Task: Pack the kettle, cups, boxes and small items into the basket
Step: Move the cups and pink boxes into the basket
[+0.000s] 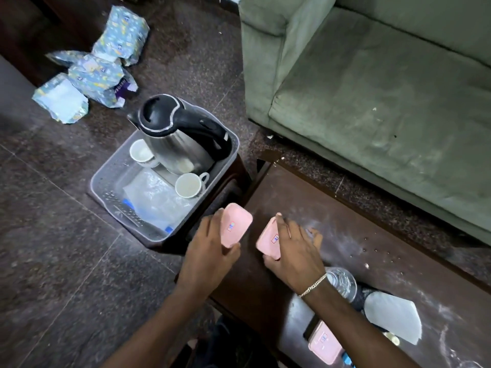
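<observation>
A clear grey plastic basket sits on a low dark stand. Inside it stand a steel kettle with a black lid and handle, two white cups and a clear plastic bag. My left hand grips a pink box just off the basket's near right corner. My right hand grips a second pink box over the left end of the dark table. A third pink box lies on the table under my right forearm.
A clear water bottle, a white paper piece and a coin lie on the table near its front. A green sofa stands behind. Blue patterned packets lie on the dark floor at the far left.
</observation>
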Tool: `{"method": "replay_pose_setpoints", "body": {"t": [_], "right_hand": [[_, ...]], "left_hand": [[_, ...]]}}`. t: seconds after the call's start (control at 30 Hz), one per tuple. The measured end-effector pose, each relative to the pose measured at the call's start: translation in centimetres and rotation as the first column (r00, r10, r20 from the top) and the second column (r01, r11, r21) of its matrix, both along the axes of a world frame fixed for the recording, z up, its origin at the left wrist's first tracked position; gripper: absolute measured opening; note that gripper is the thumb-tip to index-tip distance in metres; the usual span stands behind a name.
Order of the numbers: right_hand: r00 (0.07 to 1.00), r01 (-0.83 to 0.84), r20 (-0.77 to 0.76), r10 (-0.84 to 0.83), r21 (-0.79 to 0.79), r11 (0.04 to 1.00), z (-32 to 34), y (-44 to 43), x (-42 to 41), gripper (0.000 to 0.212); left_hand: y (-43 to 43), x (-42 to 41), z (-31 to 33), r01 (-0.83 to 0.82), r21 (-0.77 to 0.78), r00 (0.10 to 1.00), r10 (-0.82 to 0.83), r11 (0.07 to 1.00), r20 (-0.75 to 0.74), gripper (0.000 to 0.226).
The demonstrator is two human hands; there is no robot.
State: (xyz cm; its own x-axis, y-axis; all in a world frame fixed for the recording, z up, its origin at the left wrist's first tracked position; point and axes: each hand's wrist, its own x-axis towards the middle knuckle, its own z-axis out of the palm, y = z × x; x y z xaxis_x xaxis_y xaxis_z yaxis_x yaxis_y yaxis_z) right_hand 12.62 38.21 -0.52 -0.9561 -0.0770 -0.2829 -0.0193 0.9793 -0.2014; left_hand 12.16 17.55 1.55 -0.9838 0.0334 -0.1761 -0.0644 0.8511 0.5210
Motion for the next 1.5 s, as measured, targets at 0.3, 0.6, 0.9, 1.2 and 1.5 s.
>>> {"method": "replay_pose_setpoints", "body": {"t": [0.3,0.6,0.9,1.2,1.5], "right_hand": [[0.973,-0.187,-0.176,0.15,-0.216,0.958,5.0,-12.4,-3.8,0.098],[0.965,-0.232,-0.169,0.198,-0.212,0.949,3.7,-22.4,-6.6,0.065],[0.97,-0.22,-0.117,0.211,-0.062,0.974,0.7,-27.3,-10.1,0.059],[0.978,-0.181,-0.104,0.18,0.007,0.984,-0.4,-28.0,-11.4,0.057],[0.978,-0.16,-0.129,0.165,0.053,0.986,-0.6,-28.4,-11.0,0.058]], "left_hand": [[-13.2,-4.7,4.3,-0.141,-0.04,0.99,0.141,0.989,-0.015,0.083],[-21.3,-9.7,1.1,-0.118,-0.082,0.988,0.125,0.99,0.086,0.083],[-25.7,-13.1,-1.7,0.054,-0.021,0.984,-0.049,0.998,0.17,0.08],[-26.1,-13.5,-2.4,0.045,-0.048,0.982,-0.035,0.998,0.185,0.076],[-26.5,-13.9,-1.6,0.079,-0.121,0.974,-0.05,0.99,0.222,0.063]]}}
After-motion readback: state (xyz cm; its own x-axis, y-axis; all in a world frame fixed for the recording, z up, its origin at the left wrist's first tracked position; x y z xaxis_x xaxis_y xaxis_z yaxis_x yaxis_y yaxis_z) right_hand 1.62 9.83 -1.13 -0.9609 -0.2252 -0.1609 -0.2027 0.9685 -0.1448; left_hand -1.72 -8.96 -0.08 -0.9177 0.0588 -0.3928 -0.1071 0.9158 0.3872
